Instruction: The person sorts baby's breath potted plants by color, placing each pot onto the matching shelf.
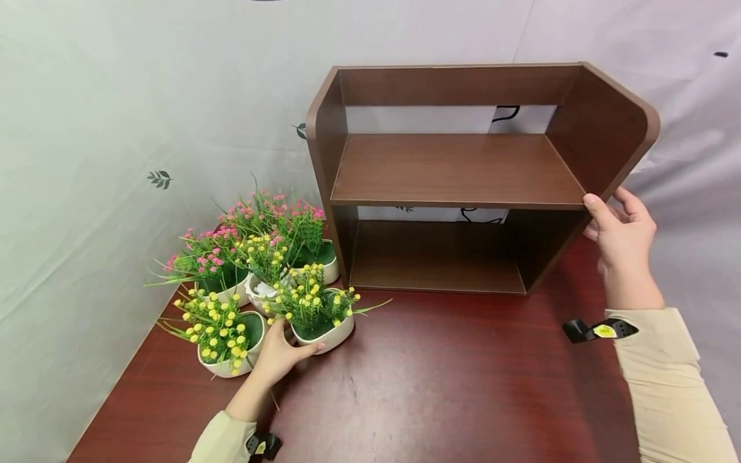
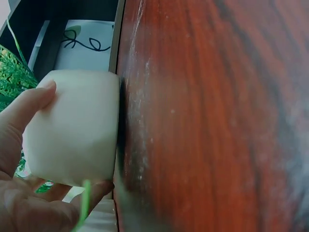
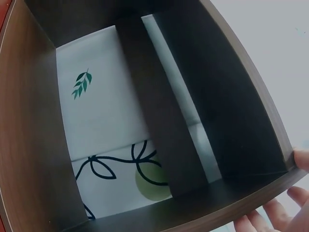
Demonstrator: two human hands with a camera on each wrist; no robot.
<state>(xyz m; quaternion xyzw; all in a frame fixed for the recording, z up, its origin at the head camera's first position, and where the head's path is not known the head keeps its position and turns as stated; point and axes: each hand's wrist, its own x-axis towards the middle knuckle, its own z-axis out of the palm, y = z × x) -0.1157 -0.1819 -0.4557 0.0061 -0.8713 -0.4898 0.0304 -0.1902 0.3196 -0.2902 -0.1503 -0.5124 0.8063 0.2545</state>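
Observation:
My left hand point(image 1: 279, 355) holds a white pot of yellow artificial flowers point(image 1: 330, 337), which stands on the table just in front of the shelf's left side. In the left wrist view the thumb lies across the near face of the white pot point(image 2: 77, 130), with the other fingers around its lower side. A brown two-tier wooden shelf point(image 1: 457, 170) stands at the back. My right hand point(image 1: 630, 247) grips its right side panel, thumb at the front edge by the middle board. Fingers point(image 3: 277, 215) wrap behind that panel in the right wrist view.
More potted flowers stand left of the shelf: a yellow one point(image 1: 228, 366) in front, pink ones point(image 1: 222, 292) behind, and another yellow one point(image 1: 263, 254) between them. The dark red table point(image 1: 417, 379) reaches toward me. Pale patterned cloth point(image 1: 173, 83) hangs behind and beside it.

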